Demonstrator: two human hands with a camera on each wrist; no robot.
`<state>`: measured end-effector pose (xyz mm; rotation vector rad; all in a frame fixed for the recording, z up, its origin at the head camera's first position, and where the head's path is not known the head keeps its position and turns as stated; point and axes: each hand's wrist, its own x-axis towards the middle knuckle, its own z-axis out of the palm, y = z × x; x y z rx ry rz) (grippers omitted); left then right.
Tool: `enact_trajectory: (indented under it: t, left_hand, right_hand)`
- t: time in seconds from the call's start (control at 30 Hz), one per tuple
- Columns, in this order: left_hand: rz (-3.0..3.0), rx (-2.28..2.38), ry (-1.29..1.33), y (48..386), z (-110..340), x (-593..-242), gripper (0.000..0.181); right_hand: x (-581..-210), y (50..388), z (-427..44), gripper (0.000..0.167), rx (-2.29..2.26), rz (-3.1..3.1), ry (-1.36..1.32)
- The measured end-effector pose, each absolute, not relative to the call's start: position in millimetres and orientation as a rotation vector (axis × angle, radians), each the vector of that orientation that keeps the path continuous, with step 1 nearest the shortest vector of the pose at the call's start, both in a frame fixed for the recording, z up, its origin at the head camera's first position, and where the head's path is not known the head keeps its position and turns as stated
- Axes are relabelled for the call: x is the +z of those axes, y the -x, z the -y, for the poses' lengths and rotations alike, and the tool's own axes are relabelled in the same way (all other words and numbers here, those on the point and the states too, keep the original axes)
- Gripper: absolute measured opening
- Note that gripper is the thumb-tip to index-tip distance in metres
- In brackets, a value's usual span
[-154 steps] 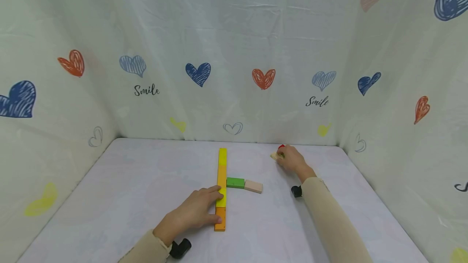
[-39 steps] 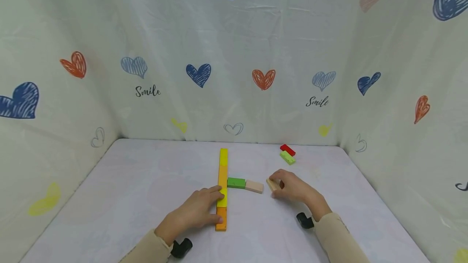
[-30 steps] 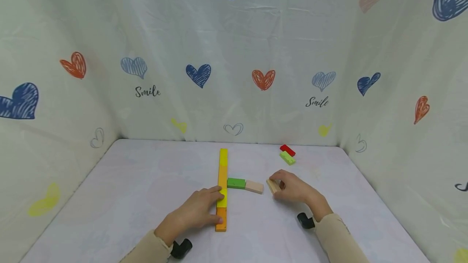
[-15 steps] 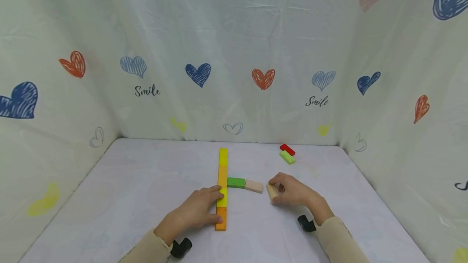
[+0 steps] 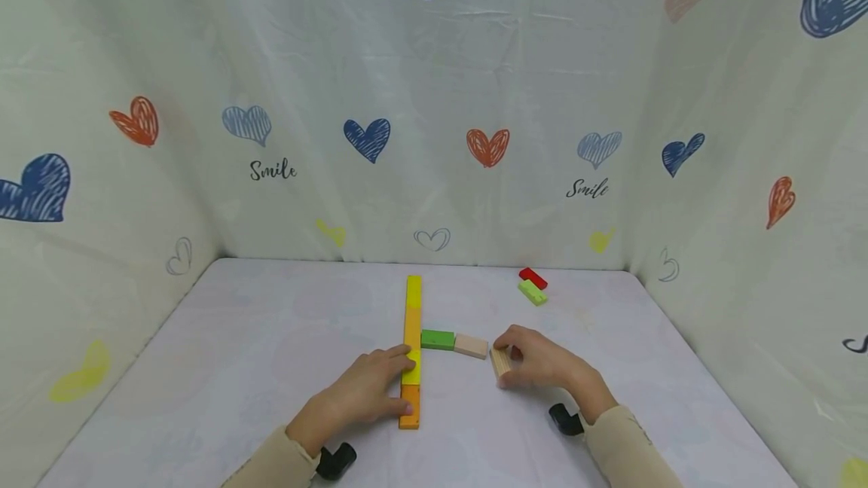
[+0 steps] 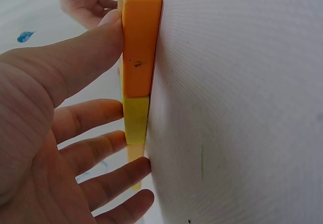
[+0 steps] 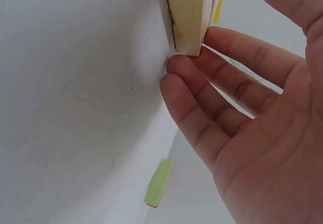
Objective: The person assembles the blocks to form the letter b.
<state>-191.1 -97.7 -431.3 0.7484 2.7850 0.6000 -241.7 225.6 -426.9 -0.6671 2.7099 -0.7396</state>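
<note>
My right hand (image 5: 545, 360) pinches a plain wooden block (image 5: 500, 367) between thumb and fingers, just right of a pale beige block (image 5: 471, 346) with a slim gap between them. That beige block touches a green block (image 5: 437, 340), which meets a straight row of yellow and orange blocks (image 5: 413, 322). My left hand (image 5: 359, 390) rests against this row's near part with spread fingers. In the left wrist view, its thumb and fingertips touch the side of the orange block (image 6: 139, 47) and the yellow block (image 6: 135, 120). The right wrist view shows the wooden block's end (image 7: 186, 22).
A red block (image 5: 533, 278) and a light green block (image 5: 532, 293) lie close together at the back right. The white table (image 5: 271, 307) ends at a heart-patterned curtain (image 5: 434, 194) behind and at both sides. Black wrist cameras (image 5: 335, 462) sit at both cuffs.
My right hand has brought the wooden block from the back right toward the beige block, then slightly nearer and leftward. The red and light green blocks are uncovered. My left hand stays put.
</note>
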Motion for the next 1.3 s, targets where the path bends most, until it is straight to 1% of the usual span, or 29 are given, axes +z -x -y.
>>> enact_trajectory:
  t: [0.37,1.07,1.3]
  left_hand:
    - [-2.788,0.587,-0.752,192.0,98.2,-434.2,0.065]
    - [-2.783,0.588,-0.725,192.2,97.0,-432.2,0.065]
    - [-2.794,0.583,-0.757,191.7,99.0,-433.4,0.064]
  right_hand:
    - [-425.6,238.6,-220.9,0.052,-0.698,-2.729,0.711]
    - [-428.8,239.3,-218.7,0.052,-0.68,-2.742,0.718]
    - [-427.0,238.4,-218.2,0.052,-0.7,-2.736,0.712]
